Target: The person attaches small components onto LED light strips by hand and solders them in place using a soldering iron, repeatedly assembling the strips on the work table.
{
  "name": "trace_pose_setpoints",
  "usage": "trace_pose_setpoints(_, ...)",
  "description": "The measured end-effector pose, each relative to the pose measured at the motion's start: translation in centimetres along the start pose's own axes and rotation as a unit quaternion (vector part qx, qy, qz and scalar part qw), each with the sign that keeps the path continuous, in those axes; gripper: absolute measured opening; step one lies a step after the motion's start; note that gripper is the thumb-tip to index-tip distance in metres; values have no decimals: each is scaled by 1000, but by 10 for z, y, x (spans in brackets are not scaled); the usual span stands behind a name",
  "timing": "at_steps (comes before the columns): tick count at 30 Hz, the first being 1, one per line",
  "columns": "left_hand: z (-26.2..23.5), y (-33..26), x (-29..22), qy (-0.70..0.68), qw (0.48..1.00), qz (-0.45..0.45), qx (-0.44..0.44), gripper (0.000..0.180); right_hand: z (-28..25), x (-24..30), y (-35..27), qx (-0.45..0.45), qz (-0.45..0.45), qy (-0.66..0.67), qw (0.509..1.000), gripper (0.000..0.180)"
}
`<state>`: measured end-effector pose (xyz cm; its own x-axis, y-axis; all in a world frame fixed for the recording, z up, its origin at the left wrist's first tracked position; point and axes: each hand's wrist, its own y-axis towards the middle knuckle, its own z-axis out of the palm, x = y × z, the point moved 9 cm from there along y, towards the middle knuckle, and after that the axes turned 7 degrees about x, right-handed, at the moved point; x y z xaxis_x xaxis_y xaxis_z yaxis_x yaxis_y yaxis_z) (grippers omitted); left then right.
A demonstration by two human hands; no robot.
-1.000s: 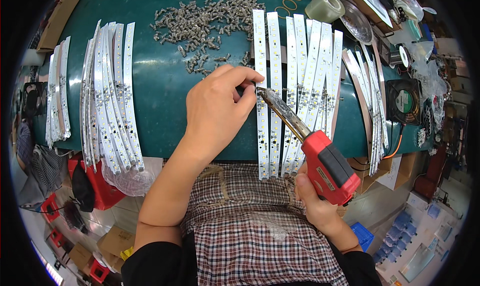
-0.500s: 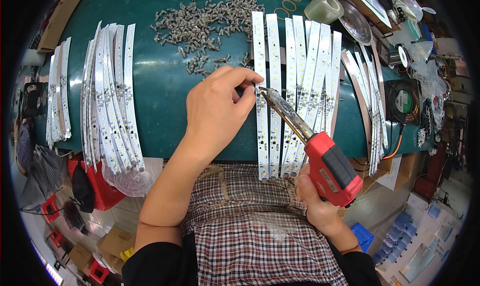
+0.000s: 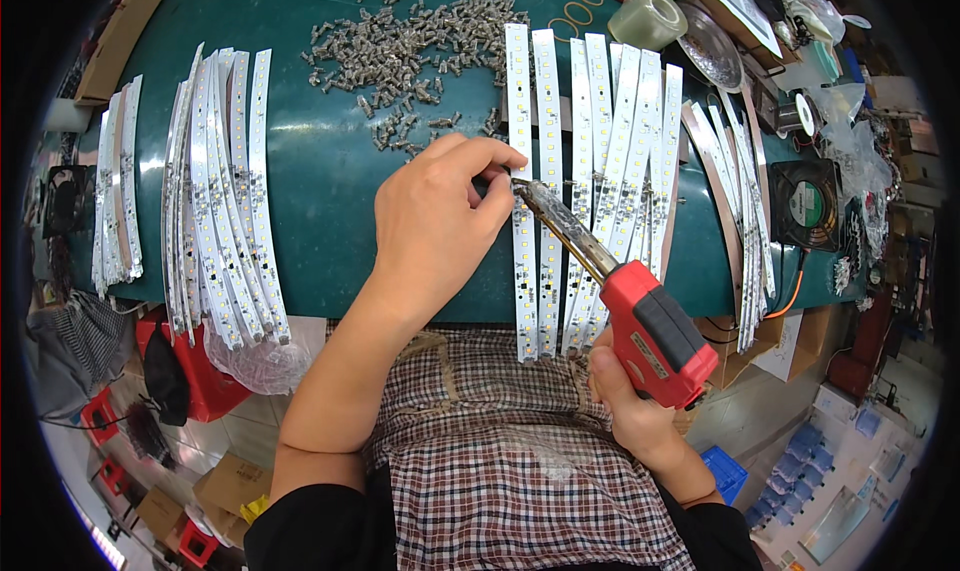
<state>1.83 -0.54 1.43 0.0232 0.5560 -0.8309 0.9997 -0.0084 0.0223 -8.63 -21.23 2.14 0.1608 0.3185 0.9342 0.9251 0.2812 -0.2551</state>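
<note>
My right hand [image 3: 632, 401] grips a red and black soldering gun [image 3: 655, 331]. The gun's tip reaches the left edge of the leftmost white LED strip [image 3: 525, 261] in the group before me. Right at that spot, the closed fingers of my left hand [image 3: 440, 196] pinch a small dark part, mostly hidden behind the fingertips. Beside this strip lie several more LED strips [image 3: 620, 151], fanned out and partly overlapping. Beyond my left hand, a heap of small grey cylindrical components [image 3: 420, 56] spreads over the green table [image 3: 320, 211].
Bundles of LED strips lie on the left [image 3: 215, 191] and right [image 3: 745, 211]. A small black fan [image 3: 805, 203] with an orange cable stands at the right. A tape roll [image 3: 648, 18], a metal dish [image 3: 712, 56] and a solder spool [image 3: 797, 116] sit at the back right.
The soldering gun has shifted slightly left, bringing its tip closer to my left fingertips. My left hand has hardly moved and keeps its pinch.
</note>
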Motion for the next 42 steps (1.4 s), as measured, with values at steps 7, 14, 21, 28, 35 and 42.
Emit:
trace_pose_setpoints(7,1,2,-4,-8,1000,4,11,18,-16,19,-11,-15,0,-37,999,10)
trace_pose_setpoints(14,0,1,-2,-28,1000,-7,0,18,-133,52,-41,-383,-116,-26,916,12)
trace_pose_setpoints(21,5,1,-4,-35,999,-16,14,19,-183,52,-19,-414,-82,-490,763,48)
trace_pose_setpoints(28,5,-5,-15,-45,997,17,58,31,-199,16,42,-347,22,-577,739,42)
trace_pose_setpoints(35,11,-6,-11,-72,992,10,100,46,-203,14,55,-379,83,-576,719,38)
trace_pose_setpoints(42,20,-9,-13,-130,987,0,97,45,-203,39,22,-425,1,-540,726,40)
